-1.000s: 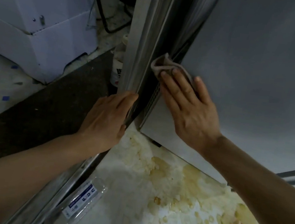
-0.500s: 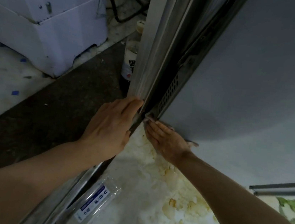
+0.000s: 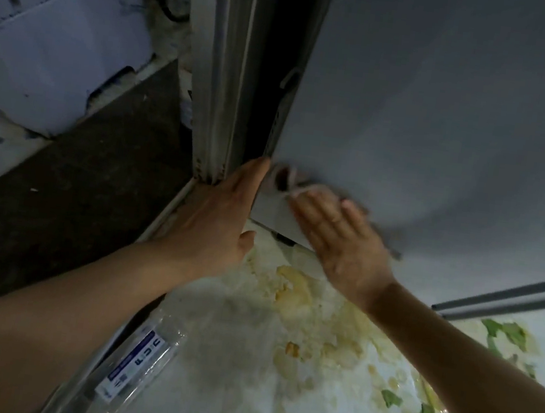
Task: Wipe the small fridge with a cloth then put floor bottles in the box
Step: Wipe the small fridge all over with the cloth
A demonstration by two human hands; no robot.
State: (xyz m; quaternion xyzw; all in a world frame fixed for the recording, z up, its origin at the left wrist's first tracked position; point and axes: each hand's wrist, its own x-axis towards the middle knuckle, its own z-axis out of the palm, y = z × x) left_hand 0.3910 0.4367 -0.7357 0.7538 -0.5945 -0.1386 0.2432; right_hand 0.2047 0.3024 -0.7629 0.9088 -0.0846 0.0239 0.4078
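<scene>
My right hand (image 3: 345, 246), fingers straight and flat, presses the cloth (image 3: 287, 182) against the lower corner of the small fridge (image 3: 446, 124) — the cloth bunches just past my fingertips. My left hand (image 3: 218, 220), fingers extended, rests against the bottom edge of the fridge door (image 3: 221, 80), holding nothing. A clear plastic bottle (image 3: 130, 374) with a blue-and-white label lies on the stained floor (image 3: 245, 357) beneath my left forearm.

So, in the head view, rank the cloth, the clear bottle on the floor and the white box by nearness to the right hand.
1. cloth, under the right hand, pressed on the fridge door.
2. clear bottle, lying lower left.
3. white box, upper left across the dark floor strip.
</scene>
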